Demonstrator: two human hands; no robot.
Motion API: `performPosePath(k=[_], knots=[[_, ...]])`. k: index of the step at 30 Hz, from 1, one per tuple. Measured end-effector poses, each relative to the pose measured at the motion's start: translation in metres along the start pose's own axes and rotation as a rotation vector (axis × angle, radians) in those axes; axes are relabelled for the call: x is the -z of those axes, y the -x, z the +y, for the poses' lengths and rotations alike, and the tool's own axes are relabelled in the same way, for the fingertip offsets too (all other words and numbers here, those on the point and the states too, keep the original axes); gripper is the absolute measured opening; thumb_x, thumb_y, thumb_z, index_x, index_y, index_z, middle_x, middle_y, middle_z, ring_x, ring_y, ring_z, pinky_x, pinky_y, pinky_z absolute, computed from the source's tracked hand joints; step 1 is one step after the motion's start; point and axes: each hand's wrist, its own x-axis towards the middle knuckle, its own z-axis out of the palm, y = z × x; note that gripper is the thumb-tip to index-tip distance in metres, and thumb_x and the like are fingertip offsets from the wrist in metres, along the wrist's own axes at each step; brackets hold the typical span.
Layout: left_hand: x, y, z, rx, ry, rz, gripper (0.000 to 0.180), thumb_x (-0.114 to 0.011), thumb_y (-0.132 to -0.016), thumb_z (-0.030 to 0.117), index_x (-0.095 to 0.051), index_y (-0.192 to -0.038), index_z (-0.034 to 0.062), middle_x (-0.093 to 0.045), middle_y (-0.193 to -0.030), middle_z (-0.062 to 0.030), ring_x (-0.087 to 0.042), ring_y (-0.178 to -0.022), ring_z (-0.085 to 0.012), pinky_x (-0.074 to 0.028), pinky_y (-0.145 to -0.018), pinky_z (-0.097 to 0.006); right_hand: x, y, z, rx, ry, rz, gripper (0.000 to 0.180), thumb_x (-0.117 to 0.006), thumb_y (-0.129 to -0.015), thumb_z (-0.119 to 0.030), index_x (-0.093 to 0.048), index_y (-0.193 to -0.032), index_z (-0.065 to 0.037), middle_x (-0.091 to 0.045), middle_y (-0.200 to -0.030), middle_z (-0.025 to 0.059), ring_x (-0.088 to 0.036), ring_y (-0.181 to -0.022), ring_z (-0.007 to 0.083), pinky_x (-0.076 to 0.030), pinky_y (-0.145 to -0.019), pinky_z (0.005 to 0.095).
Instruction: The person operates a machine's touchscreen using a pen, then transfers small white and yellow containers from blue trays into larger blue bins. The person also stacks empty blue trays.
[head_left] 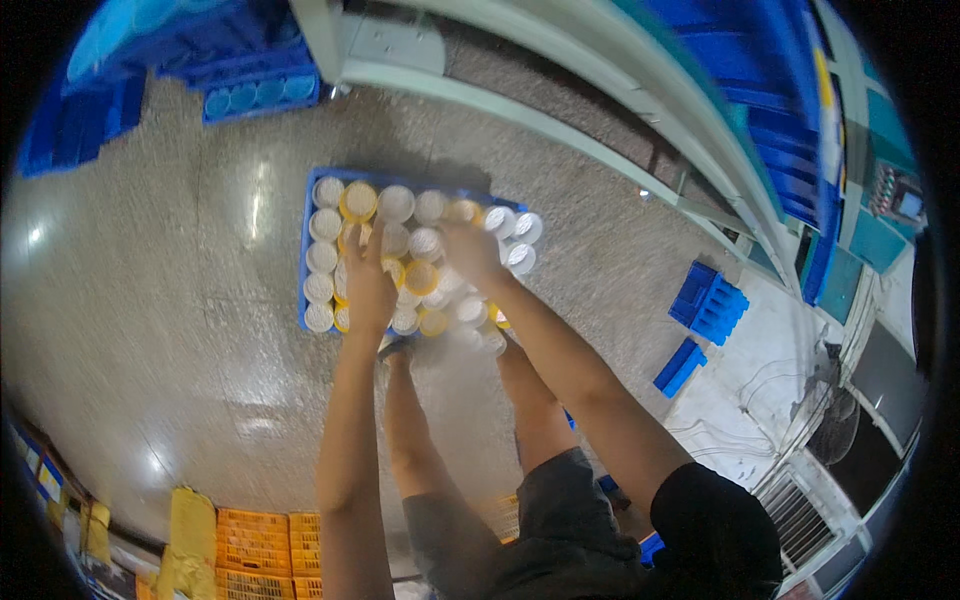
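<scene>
Speckled grey floor (180,300) spreads wide and glossy. Blue crates (708,302) lie on a paler patch at the right, more blue crates (258,95) near the top left, and orange crates (255,545) stand stacked at the bottom left.

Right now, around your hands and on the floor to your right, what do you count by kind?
Blue tray of round white and yellow-rimmed cups: 1
Small blue crates on the floor at right: 2
Hands over the tray, left hand and right hand: 2
Total: 5
The cups are too blurred and covered to count.
</scene>
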Motion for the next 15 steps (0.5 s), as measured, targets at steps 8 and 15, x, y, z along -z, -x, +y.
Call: performPosePath(k=[8,15], knots=[[0.086,0.02,0.303,-0.342,0.248,0.101,0.033,-0.07,-0.087,-0.003,-0.067,-0.119,-0.0034,-0.069,-0.113,-0.0224,-0.068,-0.095,-0.037,-0.057,-0.082,-0.041,0.26,0.115,-0.005,-0.064,-0.734,0.172,0.025,-0.066,-0.098,-0.024,-0.071,-0.119,-0.011,-0.072,-0.101,0.0192,-0.072,-0.089,0.0365,-0.057,-0.08,0.0457],[0.043,-0.079,0.58,-0.865,0.031,0.324,0.041,-0.071,-0.088,0.003,-0.067,-0.129,0.0071,-0.06,-0.129,-0.0208,-0.061,-0.111,-0.0402,-0.052,-0.094,-0.048,0.579,0.125,0.109,-0.068,-0.22,0.746,0.025,-0.068,-0.088,0.002,-0.07,-0.113,-0.001,-0.071,-0.103,0.0184,-0.072,-0.09,0.0368,-0.058,-0.075,0.04]])
